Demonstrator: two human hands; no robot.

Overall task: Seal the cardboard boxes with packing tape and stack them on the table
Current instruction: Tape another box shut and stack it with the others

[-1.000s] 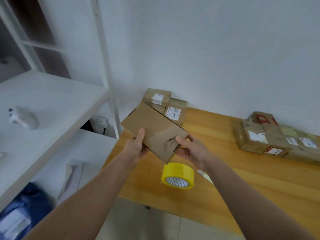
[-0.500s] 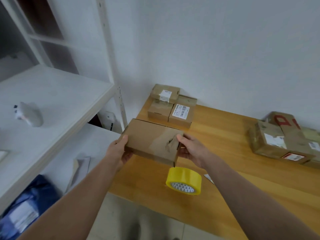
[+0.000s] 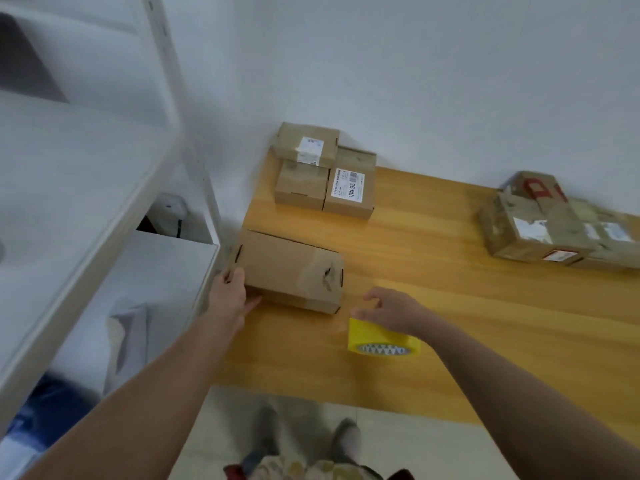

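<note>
Now the flat brown cardboard box [image 3: 289,271] lies on the orange-brown wooden table [image 3: 433,289], near the table's left edge, its long side running left to right; a patch of clear tape and a dark tear mark show near its right end. The left hand [image 3: 228,296] grips its left end, thumb on top at the corner and fingers against the front side, low by the table surface. At about four o'clock from the box, just beside its front right corner, stands the yellow roll of packing tape [image 3: 382,339] on its edge, the patterned white core facing the camera. The right hand [image 3: 389,308] sits right over the roll with fingers loosely curled and apart; it holds nothing firmly, and whether the fingertips touch the roll cannot be told, since the hand covers the top of it.

At twelve o'clock from the box, against the white wall [image 3: 415,81], sits a stack of small labelled cardboard boxes [image 3: 325,171]: two side by side with a third on top at the back left. Well apart, at two o'clock, a blurred pile of larger taped parcels [image 3: 547,226] lies at the right of the table. At nine o'clock stands a white metal shelving unit [image 3: 104,188]. Below the table's near edge, pale floor tiles [image 3: 415,445] and the person's feet [image 3: 304,434] are visible.
</note>
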